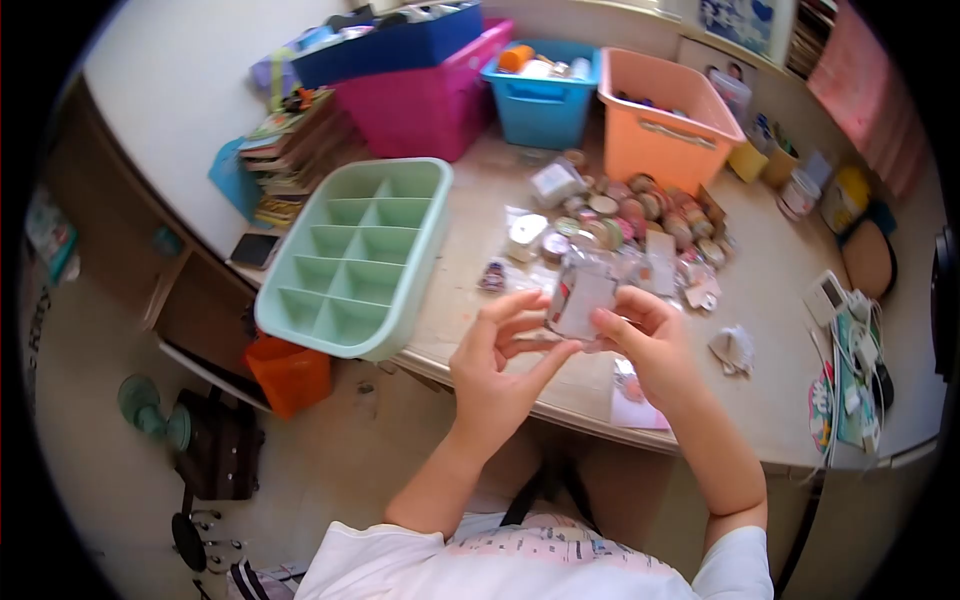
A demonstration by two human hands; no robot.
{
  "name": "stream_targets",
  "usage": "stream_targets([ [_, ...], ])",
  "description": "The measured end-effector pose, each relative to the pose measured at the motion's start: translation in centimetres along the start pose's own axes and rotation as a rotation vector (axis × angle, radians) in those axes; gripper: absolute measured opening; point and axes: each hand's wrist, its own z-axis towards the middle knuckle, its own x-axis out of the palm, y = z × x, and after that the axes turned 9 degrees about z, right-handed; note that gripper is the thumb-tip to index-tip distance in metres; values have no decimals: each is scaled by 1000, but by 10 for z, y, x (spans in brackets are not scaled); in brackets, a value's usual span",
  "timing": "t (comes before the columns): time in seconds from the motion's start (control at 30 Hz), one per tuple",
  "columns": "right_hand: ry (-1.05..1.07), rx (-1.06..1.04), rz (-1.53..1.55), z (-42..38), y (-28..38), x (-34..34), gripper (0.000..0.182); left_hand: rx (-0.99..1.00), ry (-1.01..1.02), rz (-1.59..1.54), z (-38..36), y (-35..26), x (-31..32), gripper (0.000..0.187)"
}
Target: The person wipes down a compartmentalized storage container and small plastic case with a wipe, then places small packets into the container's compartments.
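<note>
Between my hands, just above the table, I hold up a clear plastic packet (pixel 588 295) with a whitish card-like piece and a small red mark inside. My right hand (pixel 655 345) pinches it at the lower right, thumb on the near face. The fingers and thumb of my left hand (pixel 500 365) close on its lower left edge. Behind it lies a pile of washi tape rolls (pixel 640 210), several in wrappers. Left of my hands stands a pale green divided tray (pixel 425 300), its compartments bare. A pink-and-white packet (pixel 638 400) lies beneath my right hand.
Along the back stand a magenta bin (pixel 420 110) under a navy box (pixel 400 45), a blue basket (pixel 545 110) and a peach bin (pixel 660 150). Crumpled plastic (pixel 733 350) lies right of my hands. Cables and a power strip (pixel 855 370) occupy the right edge.
</note>
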Motion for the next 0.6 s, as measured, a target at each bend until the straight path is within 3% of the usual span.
stream_targets([
  [0.1,61,99,62,3,2,31,28,-107,-11,30,-6,-5,-26,55],
  [0.23,182,55,-119,10,-8,64,38,-52,-78,200,-15,-14,-56,51],
  [0.3,192,73,-125,17,-7,76,38,23,-93,264,-21,-5,-82,45],
  [0.33,150,55,-135,21,-4,84,36,157,-152,402,-22,-2,-101,45],
  [0.43,84,-126,-265,48,5,95,54,405,-381,741,-15,-7,-153,48],
  [0.5,163,-147,-372,67,14,117,56,327,-304,1190,-8,-23,-175,53],
  [0.57,270,-209,-465,83,8,141,56,252,-184,1277,-12,-3,-190,48],
  [0.6,337,-269,-562,90,2,153,54,229,-213,1142,-14,11,-191,47],
])
